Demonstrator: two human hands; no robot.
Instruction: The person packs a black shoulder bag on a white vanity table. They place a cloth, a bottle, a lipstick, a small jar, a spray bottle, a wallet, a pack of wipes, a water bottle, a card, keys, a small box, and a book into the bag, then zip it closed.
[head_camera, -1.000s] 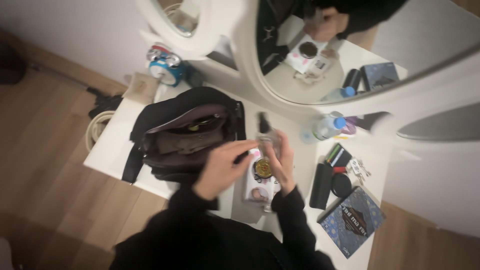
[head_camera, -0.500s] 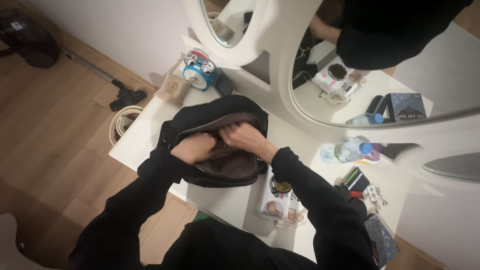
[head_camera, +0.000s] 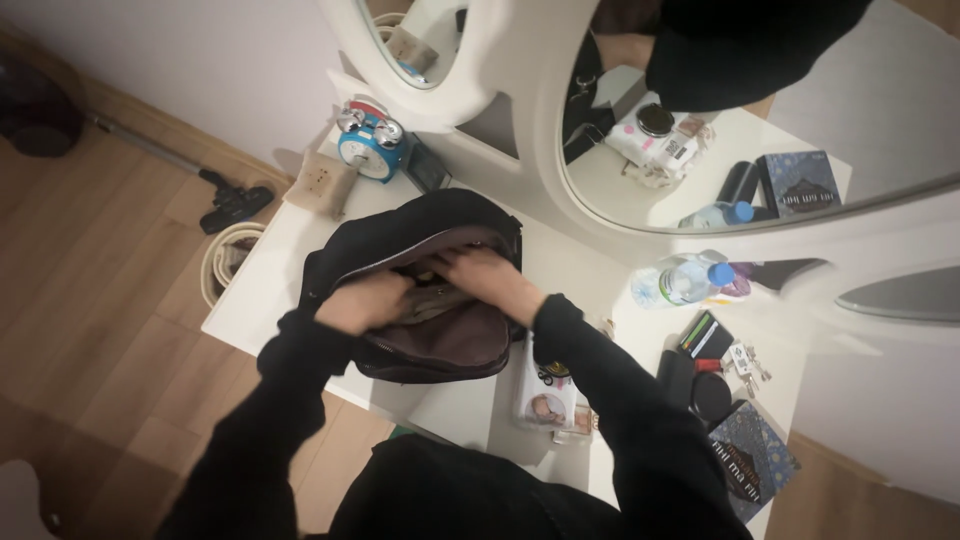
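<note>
Now both hands sit inside the open black bag (head_camera: 420, 290) mid-desk (head_camera: 260, 290), left hand (head_camera: 362, 302) gripping its near rim, right hand (head_camera: 490, 280) curled deeper right, its hold unclear, the mouth running left-right.

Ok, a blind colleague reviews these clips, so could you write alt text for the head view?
Both hands, left hand and right hand, reach into an open black bag on a white dressing table. Around it lie a blue alarm clock, a water bottle, a patterned book and an oval mirror.
</note>
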